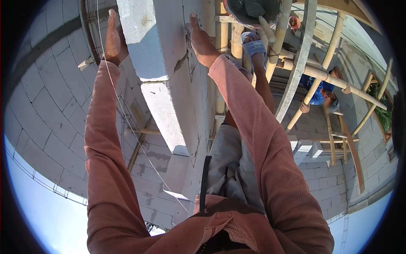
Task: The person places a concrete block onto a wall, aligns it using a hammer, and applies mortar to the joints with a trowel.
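A white aerated block [148,40] lies at the upper middle on a wall top, end to end with another block [165,108]. My left hand [116,42] is at the upper block's left side, fingers stretched out, its palm partly hidden and seemingly against that side. My right hand [202,48] is open along the block's right side, fingers extended upward, close to the edge; I cannot tell whether it touches. A thin white string [151,156] runs down the left of the blocks, by my left forearm. My sandalled foot [253,46] rests among bamboo poles on the right.
A bucket [249,8] with a trowel sits at the top right on bamboo scaffold [321,76], beside a long pale bar [302,55]. Below, a person in blue [317,93] grips a pole. Block walls [46,97] surround the drop, with stacked blocks [302,148] at lower right.
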Motion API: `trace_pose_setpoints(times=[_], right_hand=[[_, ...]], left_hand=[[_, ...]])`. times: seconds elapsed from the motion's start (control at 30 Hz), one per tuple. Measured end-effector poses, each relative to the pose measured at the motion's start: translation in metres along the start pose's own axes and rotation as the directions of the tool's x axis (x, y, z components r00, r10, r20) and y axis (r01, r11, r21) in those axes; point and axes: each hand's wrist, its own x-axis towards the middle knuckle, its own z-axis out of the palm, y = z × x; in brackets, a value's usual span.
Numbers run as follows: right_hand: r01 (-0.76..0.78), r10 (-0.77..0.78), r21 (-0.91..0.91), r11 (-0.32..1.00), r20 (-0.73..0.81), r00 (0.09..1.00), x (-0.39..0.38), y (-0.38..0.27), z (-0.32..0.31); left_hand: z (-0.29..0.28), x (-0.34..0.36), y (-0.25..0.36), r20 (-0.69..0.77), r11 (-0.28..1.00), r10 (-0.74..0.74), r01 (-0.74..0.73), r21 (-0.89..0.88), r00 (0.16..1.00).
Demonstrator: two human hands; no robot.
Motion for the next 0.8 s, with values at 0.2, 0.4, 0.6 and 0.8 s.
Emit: trace_pose_setpoints(times=[0.2,0.4,0.6,0.8], right_hand=[[-0.085,0.086,0.095,0.992,-0.006,0.996,-0.080,0.040,-0.068],[-0.092,0.066,-0.147,0.985,-0.169,0.983,-0.182,0.129,-0.121],[-0.035,-0.057,-0.220,0.975,-0.398,0.916,-0.351,0.171,-0.200],[-0.124,0.117,0.056,0.991,-0.817,0.565,-0.511,0.289,-0.296]], left_hand=[[0.040,-0.056,-0.050,-0.043,0.458,0.286,-0.097,0.884,0.957],[0.004,-0.040,-0.053,-0.034,0.586,0.220,-0.104,0.803,0.975],[-0.017,-0.070,-0.016,-0.237,0.572,0.025,0.180,0.800,0.971],[-0.024,-0.191,0.036,-0.391,0.275,0.569,0.281,0.920,0.724]])
